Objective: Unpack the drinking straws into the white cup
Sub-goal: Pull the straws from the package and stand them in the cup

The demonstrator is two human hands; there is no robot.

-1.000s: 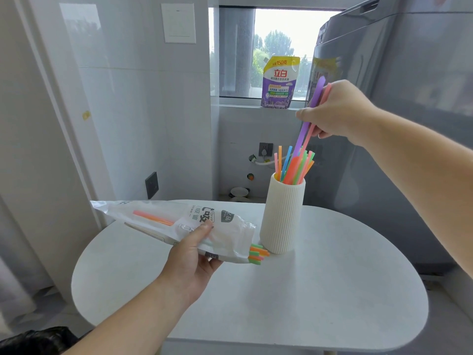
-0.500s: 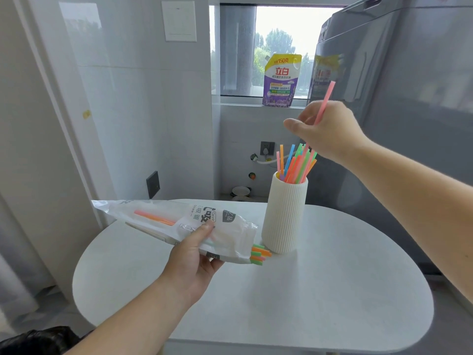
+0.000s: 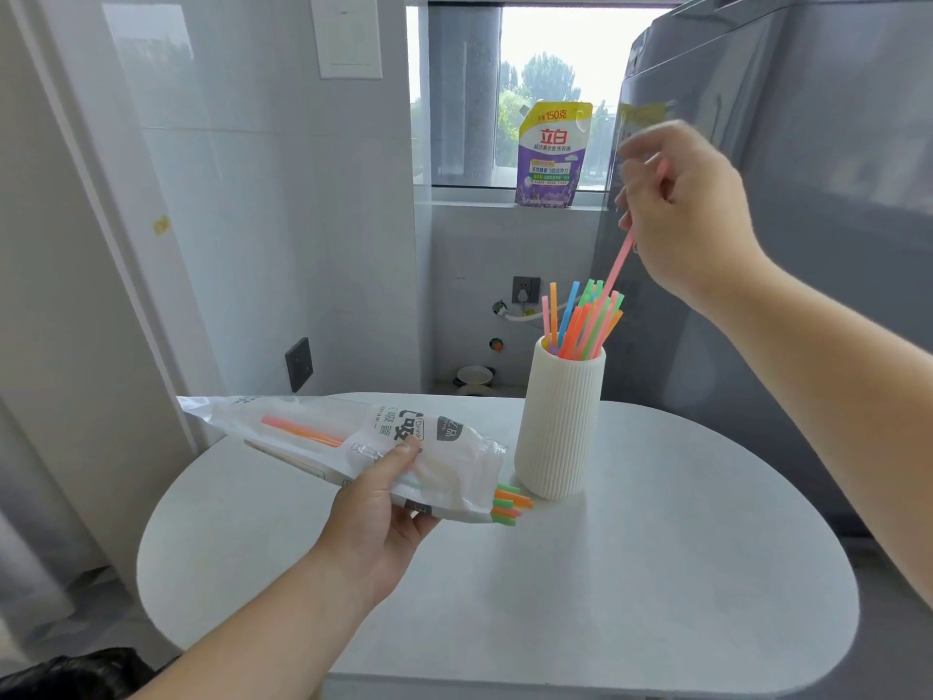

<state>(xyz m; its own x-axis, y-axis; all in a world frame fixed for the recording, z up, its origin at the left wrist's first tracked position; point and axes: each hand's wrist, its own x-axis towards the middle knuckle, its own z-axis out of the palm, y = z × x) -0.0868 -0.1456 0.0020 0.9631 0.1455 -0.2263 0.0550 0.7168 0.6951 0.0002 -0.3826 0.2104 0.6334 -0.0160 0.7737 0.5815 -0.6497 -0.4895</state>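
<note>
My left hand [image 3: 376, 502] grips a translucent white plastic packet [image 3: 313, 431] low over the pale oval surface [image 3: 656, 573], thumb on top and fingers curled beneath. The packet lies nearly flat, its open mouth pointing at the foot of the ribbed white cup [image 3: 558, 426]. A few green and orange straw ends [image 3: 510, 505] poke out of that mouth, just beside the cup, and a single orange straw [image 3: 298, 430] shows through the film farther back. The print on the packet faces away from me: I can read "吸管", "Drink" and "Straw", plus a dark badge whose characters are too small to make out. My right hand [image 3: 691, 219] is raised above and to the right of the cup, pinching a pink plastic straw [image 3: 620, 260] near its top. The hand is blurred, so I cannot tell which fingers do the pinching. The straw slants down to the bundle of coloured straws [image 3: 580, 320] standing upright in the cup: orange, green, blue and pink. On the window sill [image 3: 505, 194] behind stands a purple and yellow pouch [image 3: 553, 154] marked "立白", with "150克" across its top. A tall grey appliance [image 3: 833, 194] fills the right side, and the yellow sticker [image 3: 641, 113] on it is too blurred to read.
</note>
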